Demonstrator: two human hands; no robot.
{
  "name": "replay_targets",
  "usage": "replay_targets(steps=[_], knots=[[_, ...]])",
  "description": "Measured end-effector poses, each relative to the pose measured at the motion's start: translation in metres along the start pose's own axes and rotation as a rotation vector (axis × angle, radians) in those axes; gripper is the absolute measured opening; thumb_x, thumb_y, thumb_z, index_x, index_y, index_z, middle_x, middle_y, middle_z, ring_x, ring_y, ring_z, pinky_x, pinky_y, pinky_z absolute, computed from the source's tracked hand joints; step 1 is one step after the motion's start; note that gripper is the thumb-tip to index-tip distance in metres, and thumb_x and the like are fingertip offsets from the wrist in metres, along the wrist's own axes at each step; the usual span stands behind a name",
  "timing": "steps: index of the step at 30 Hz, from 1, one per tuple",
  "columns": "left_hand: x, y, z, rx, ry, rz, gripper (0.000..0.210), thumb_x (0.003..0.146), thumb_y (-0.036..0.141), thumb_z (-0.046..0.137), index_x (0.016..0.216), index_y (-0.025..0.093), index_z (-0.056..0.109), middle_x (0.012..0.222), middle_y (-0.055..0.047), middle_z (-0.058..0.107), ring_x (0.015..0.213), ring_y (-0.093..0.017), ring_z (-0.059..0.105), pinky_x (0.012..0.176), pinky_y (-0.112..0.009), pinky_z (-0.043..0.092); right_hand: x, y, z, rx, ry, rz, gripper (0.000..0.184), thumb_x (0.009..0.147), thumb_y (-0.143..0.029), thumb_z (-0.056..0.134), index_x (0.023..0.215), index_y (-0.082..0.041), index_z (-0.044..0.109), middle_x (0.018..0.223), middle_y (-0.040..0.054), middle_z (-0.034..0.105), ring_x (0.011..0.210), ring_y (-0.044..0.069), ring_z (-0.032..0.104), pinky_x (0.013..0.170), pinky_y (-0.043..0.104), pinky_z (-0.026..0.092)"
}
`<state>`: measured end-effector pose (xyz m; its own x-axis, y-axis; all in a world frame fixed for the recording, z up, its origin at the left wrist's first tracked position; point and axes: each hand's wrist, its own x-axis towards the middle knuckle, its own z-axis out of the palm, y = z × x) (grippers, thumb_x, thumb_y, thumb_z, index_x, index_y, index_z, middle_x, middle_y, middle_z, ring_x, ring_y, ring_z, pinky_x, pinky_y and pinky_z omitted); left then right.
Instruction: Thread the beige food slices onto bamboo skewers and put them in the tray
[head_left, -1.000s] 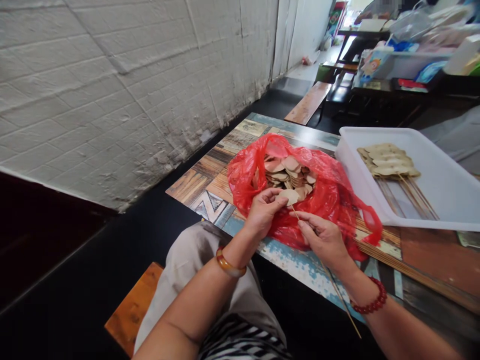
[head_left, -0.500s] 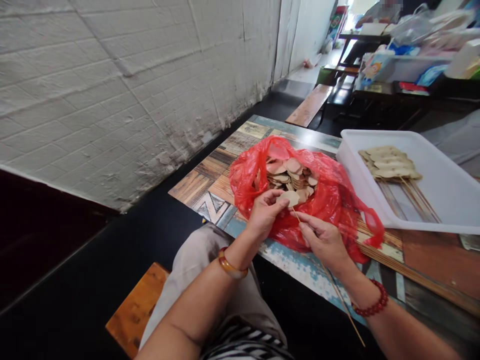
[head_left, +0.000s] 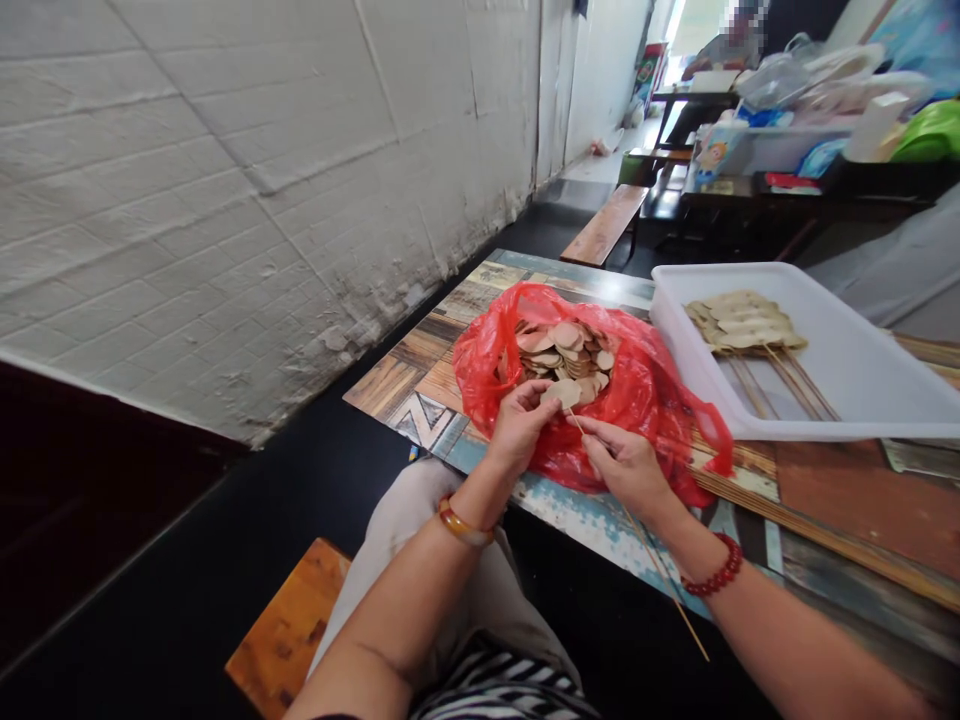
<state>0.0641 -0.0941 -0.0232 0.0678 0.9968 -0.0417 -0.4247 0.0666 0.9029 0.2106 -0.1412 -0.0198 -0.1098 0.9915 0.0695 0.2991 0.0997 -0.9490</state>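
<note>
Between thumb and fingers, my left hand (head_left: 521, 422) pinches a thin, pale beige round slice (head_left: 564, 395). My right hand (head_left: 626, 462) is closed around a long wooden skewer (head_left: 667, 580), whose upper end meets the slice's lower edge; whether the tip has pierced it I cannot tell. The skewer's other end hangs past the table edge. Just behind both hands lies an opened red plastic bag (head_left: 487, 345) holding a heap of similar slices (head_left: 566, 345). To the right, a white plastic tray (head_left: 862, 350) holds skewered slices (head_left: 746, 320) with their sticks pointing toward me.
The patterned wooden table (head_left: 405, 375) stands beside a white brick-textured wall (head_left: 262, 200). A wooden stool (head_left: 289, 620) is at lower left and a bench (head_left: 606, 225) beyond the table. Farther back are a cluttered table (head_left: 795, 185) and a seated person (head_left: 731, 50).
The camera view has shifted slightly, so the table and tray appear farther left. Both hands keep hold of the slice and skewer in nearly the same pose.
</note>
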Motion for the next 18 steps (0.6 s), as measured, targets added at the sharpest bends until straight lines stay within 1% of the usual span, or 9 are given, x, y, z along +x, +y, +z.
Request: replay_targets(steps=[3, 6, 13, 18], knots=[[-0.0002, 0.0002, 0.0013, 0.036, 0.009, 0.027, 0.028, 0.063, 0.024, 0.074, 0.087, 0.015, 0.062, 0.066, 0.002, 0.064, 0.052, -0.008, 0.056, 0.054, -0.020, 0.042, 0.0007, -0.0011, -0.0004, 0.009, 0.005, 0.001, 0.040, 0.083, -0.030, 0.051, 0.115, -0.014, 0.068, 0.065, 0.0031, 0.068, 0.070, 0.020, 0.065, 0.052, 0.027, 0.049], [0.0006, -0.0001, 0.0015, 0.082, 0.006, 0.053, 0.024, 0.065, 0.023, 0.072, 0.086, 0.015, 0.063, 0.067, 0.002, 0.065, 0.053, -0.008, 0.056, 0.054, -0.020, 0.041, 0.0014, -0.0006, -0.0004, 0.030, 0.012, -0.001, 0.038, 0.082, -0.028, 0.051, 0.113, -0.016, 0.069, 0.065, 0.0020, 0.068, 0.069, 0.019, 0.065, 0.052, 0.026, 0.048], [0.0008, 0.0005, 0.0003, 0.164, -0.005, 0.051, 0.022, 0.066, 0.025, 0.071, 0.085, 0.016, 0.064, 0.064, 0.001, 0.064, 0.054, -0.009, 0.056, 0.056, -0.021, 0.041, 0.0030, 0.0001, -0.0004, 0.040, 0.008, -0.008, 0.036, 0.081, -0.028, 0.052, 0.109, -0.019, 0.071, 0.059, 0.0003, 0.064, 0.063, 0.018, 0.063, 0.050, 0.025, 0.046], [-0.0005, 0.0014, -0.0001, 0.242, -0.009, 0.061, 0.018, 0.068, 0.023, 0.070, 0.083, 0.015, 0.065, 0.064, 0.001, 0.062, 0.055, -0.009, 0.053, 0.056, -0.020, 0.039, 0.0034, -0.0009, 0.0002, 0.025, 0.014, 0.003, 0.035, 0.080, -0.029, 0.051, 0.107, -0.016, 0.071, 0.055, -0.0009, 0.060, 0.055, 0.016, 0.058, 0.048, 0.024, 0.043]])
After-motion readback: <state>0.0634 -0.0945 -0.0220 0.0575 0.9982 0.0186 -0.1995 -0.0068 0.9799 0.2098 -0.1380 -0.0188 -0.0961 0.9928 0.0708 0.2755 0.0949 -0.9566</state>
